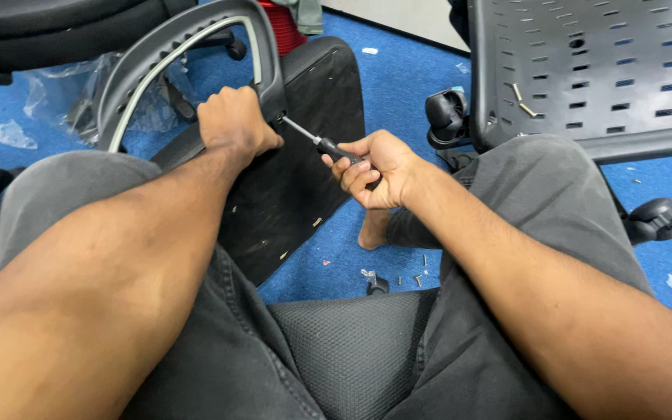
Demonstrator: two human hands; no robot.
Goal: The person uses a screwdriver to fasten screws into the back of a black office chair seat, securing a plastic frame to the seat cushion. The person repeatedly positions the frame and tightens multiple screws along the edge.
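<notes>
Armrest [188,47], a grey plastic loop, is held upright against the edge of a black seat base [305,155] that lies tilted over the blue carpet floor [398,85]. Left hand [235,124] is closed around the lower end of the loop, just where it meets the base. Right hand [375,167] is closed on the black handle of a screwdriver [316,140], whose thin metal shaft is pointed at the joint beside the left hand; the tip itself is hidden, so contact with a screw cannot be confirmed.

Handling, as judged: armrest looks stiff, hard and fairly light, smooth enough to slip if gripped loosely, so a full wrap low on the loop near the mount is the sound hold. Seat base looks heavier and rigid, likely propped on the legs. Screwdriver is slim, best held at the handle with fingers wrapped.

Small screws [421,276] and bits are scattered on the carpet between the knees, near a bare foot [373,229]. A perforated grey chair back [600,70] with castor wheels [446,113] lies to the right; clear plastic wrap [64,93] is seen at the left
</notes>
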